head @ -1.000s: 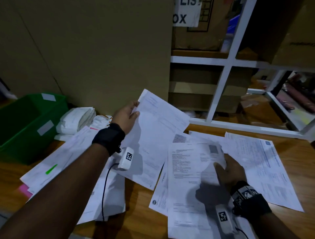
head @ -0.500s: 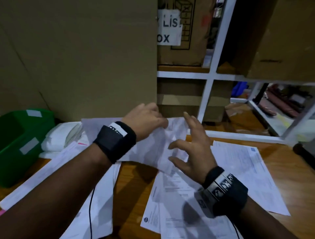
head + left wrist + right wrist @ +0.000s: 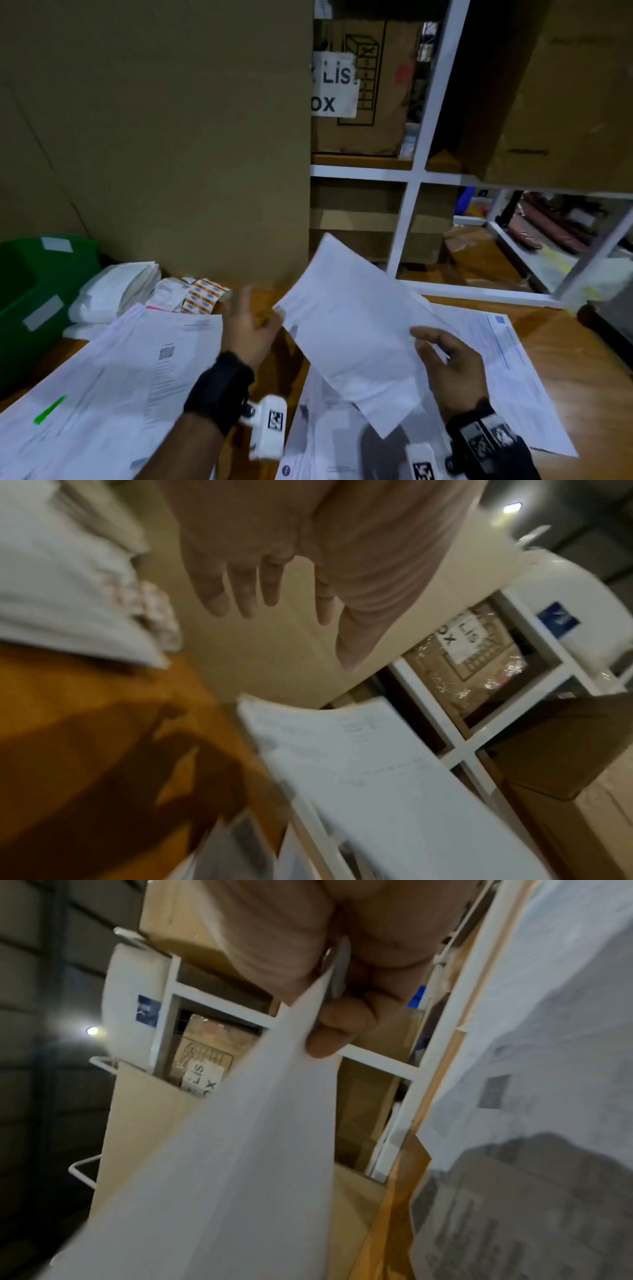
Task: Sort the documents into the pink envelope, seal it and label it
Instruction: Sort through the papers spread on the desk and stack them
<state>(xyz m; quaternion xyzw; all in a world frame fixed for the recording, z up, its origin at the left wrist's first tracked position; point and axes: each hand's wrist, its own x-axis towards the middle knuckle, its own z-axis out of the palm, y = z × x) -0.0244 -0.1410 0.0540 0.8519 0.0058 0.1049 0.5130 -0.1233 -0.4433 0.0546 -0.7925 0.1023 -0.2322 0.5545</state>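
Note:
My right hand (image 3: 442, 356) pinches a white printed sheet (image 3: 352, 335) by its right edge and holds it tilted above the desk; the right wrist view shows the sheet (image 3: 219, 1164) clamped between thumb and fingers (image 3: 329, 1037). My left hand (image 3: 250, 325) hovers just left of the sheet with fingers spread and holds nothing; its straight fingers (image 3: 240, 588) show in the left wrist view, apart from the sheet (image 3: 377, 777). More printed documents (image 3: 113, 383) lie spread over the wooden desk (image 3: 575, 356). A thin pink edge (image 3: 159, 308) peeks from under the left pile.
A green bin (image 3: 30, 294) stands at the far left, with folded white bags (image 3: 113, 291) and a roll of orange stickers (image 3: 202, 296) beside it. A large cardboard box (image 3: 164, 137) rises behind the desk. White shelving (image 3: 411, 178) with boxes stands to the right.
The sheet passed from my left hand to my right hand. My left hand let go and drew back to the left; my right hand rose from the desk papers and took the sheet.

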